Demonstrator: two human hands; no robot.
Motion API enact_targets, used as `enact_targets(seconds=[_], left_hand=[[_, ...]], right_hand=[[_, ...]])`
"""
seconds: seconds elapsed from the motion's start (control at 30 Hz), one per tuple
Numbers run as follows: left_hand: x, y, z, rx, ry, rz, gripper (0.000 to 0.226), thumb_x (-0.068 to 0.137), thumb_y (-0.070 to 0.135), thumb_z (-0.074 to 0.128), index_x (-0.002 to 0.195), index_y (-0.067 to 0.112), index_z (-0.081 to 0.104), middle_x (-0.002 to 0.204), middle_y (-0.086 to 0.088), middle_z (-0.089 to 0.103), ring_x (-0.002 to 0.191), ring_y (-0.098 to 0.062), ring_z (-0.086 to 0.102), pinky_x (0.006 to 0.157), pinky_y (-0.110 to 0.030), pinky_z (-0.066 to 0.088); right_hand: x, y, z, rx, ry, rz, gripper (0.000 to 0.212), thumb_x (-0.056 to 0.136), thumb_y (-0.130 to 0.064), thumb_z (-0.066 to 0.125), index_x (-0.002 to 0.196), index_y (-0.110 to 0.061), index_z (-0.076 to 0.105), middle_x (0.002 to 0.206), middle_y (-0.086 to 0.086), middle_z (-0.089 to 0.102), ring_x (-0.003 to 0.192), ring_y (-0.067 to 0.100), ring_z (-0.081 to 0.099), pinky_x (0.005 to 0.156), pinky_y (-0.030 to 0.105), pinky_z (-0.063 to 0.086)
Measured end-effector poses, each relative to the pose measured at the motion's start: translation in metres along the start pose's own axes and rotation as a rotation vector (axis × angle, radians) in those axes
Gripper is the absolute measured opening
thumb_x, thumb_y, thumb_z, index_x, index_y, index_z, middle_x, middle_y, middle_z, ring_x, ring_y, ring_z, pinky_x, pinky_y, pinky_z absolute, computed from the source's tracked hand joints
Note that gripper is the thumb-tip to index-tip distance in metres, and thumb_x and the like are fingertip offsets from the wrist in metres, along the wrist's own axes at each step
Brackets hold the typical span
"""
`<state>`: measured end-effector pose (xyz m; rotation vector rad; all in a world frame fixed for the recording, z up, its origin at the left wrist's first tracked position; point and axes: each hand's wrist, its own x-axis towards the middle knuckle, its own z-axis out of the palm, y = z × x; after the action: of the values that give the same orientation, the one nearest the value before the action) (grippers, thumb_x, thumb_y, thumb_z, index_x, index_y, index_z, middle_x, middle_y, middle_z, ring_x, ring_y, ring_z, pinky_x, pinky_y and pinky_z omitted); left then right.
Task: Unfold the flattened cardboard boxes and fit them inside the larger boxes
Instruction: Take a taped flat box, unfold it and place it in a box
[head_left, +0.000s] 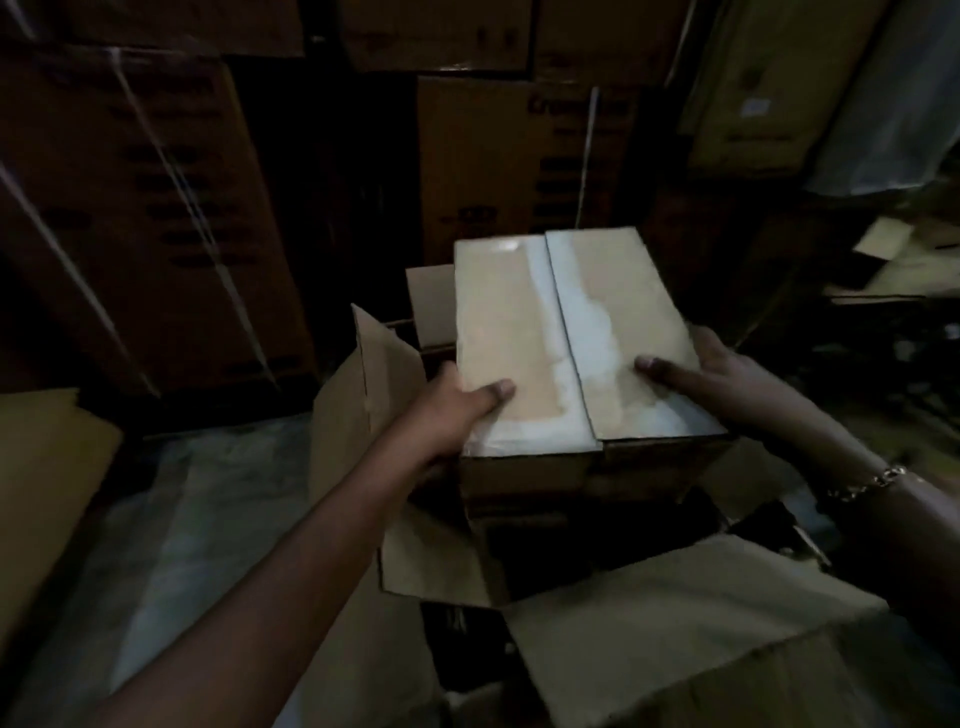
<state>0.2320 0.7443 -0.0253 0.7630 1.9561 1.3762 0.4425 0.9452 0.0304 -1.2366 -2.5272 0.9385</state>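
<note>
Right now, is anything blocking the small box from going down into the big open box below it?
Nothing visible does. The left hand and right hand hold the small box over the big box, whose flaps stand open, clear of the opening. Its inside is too dark to check.

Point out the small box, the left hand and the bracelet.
small box (504, 322): head view, left top flap.
left hand (454, 410): head view, back of hand.
bracelet (878, 479): head view, chain links.
</note>
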Motion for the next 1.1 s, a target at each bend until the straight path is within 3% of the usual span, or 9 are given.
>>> enact_targets(seconds=[0.2,0.3,0.4,0.47,0.53,0.6,0.67,0.93,1.1], left_hand=[[0.011,-0.047,0.032,0.183,0.085,-0.205,0.118,0.043,0.071,0.068,0.142,0.014,0.040,0.137,-0.002,0.059,0.121,-0.025,0.059,0.105,-0.044,0.048],[0.011,-0.050,0.047,0.341,0.127,-0.293,0.101,0.061,0.056,0.074,0.145,0.010,0.040,0.141,-0.011,0.056,0.122,-0.029,0.057,0.105,-0.039,0.047],[0.014,-0.057,0.066,0.501,0.083,-0.390,0.088,0.089,0.033,0.067,0.157,0.008,0.018,0.151,-0.021,0.043,0.127,-0.034,0.052,0.102,-0.032,0.045],[0.016,-0.062,0.078,0.615,0.025,-0.428,0.081,0.093,0.029,0.061,0.158,0.010,0.015,0.154,-0.022,0.037,0.131,-0.035,0.048,0.104,-0.036,0.045],[0.018,-0.069,0.092,0.780,-0.036,-0.441,0.080,0.094,0.025,0.057,0.159,0.012,0.013,0.163,-0.025,0.011,0.144,-0.041,0.030,0.112,-0.040,0.038],[0.018,-0.078,0.108,0.934,-0.106,-0.451,0.080,0.094,0.023,0.057,0.159,0.013,0.011,0.164,-0.025,-0.012,0.149,-0.046,0.014,0.117,-0.046,0.031],[0.018,-0.091,0.120,1.011,-0.167,-0.477,0.081,0.093,0.027,0.060,0.158,0.015,0.015,0.164,-0.023,-0.013,0.149,-0.047,0.009,0.118,-0.050,0.029],[0.022,-0.111,0.131,1.053,-0.181,-0.467,0.084,0.092,0.048,0.057,0.157,0.015,0.017,0.166,-0.018,-0.005,0.149,-0.047,0.004,0.118,-0.055,0.026],[0.027,-0.114,0.134,1.059,-0.113,-0.428,0.094,0.090,0.064,0.053,0.159,0.017,0.009,0.167,-0.016,-0.003,0.151,-0.043,0.001,0.117,-0.054,0.023]], right_hand=[[0.081,0.073,0.059,0.202,-0.269,0.063,0.116,0.036,-0.087,0.077,0.130,-0.027,0.046,0.123,-0.004,0.061,0.105,0.022,0.064,0.093,0.048,0.054],[0.101,0.087,0.087,0.196,-0.311,0.069,0.083,0.048,-0.075,0.082,0.106,-0.021,0.056,0.097,-0.002,0.064,0.085,0.017,0.064,0.075,0.035,0.053],[0.096,0.086,0.102,0.106,-0.363,0.066,0.059,0.057,-0.062,0.080,0.084,-0.013,0.062,0.073,0.003,0.063,0.067,0.021,0.059,0.062,0.032,0.045],[0.094,0.086,0.108,0.038,-0.420,0.053,0.053,0.065,-0.049,0.081,0.095,-0.008,0.065,0.085,0.007,0.069,0.074,0.022,0.063,0.066,0.034,0.052],[0.090,0.081,0.115,-0.138,-0.495,0.017,0.068,0.071,-0.042,0.080,0.122,-0.006,0.052,0.107,0.008,0.066,0.087,0.023,0.063,0.068,0.033,0.052],[0.081,0.075,0.128,-0.348,-0.532,-0.105,0.088,0.078,-0.048,0.075,0.144,-0.005,0.034,0.131,0.013,0.056,0.108,0.026,0.061,0.082,0.032,0.051],[0.072,0.071,0.143,-0.539,-0.523,-0.233,0.095,0.083,-0.060,0.065,0.152,-0.010,0.025,0.150,0.015,0.040,0.129,0.033,0.049,0.102,0.039,0.045],[0.063,0.067,0.181,-0.758,-0.438,-0.349,0.100,0.078,-0.074,0.054,0.153,-0.018,0.020,0.161,0.014,0.017,0.139,0.044,0.028,0.104,0.052,0.038],[0.071,0.054,0.160,-0.605,-0.407,-0.391,0.087,0.078,-0.061,0.058,0.148,-0.022,0.027,0.143,0.009,0.043,0.122,0.036,0.052,0.085,0.041,0.045]])
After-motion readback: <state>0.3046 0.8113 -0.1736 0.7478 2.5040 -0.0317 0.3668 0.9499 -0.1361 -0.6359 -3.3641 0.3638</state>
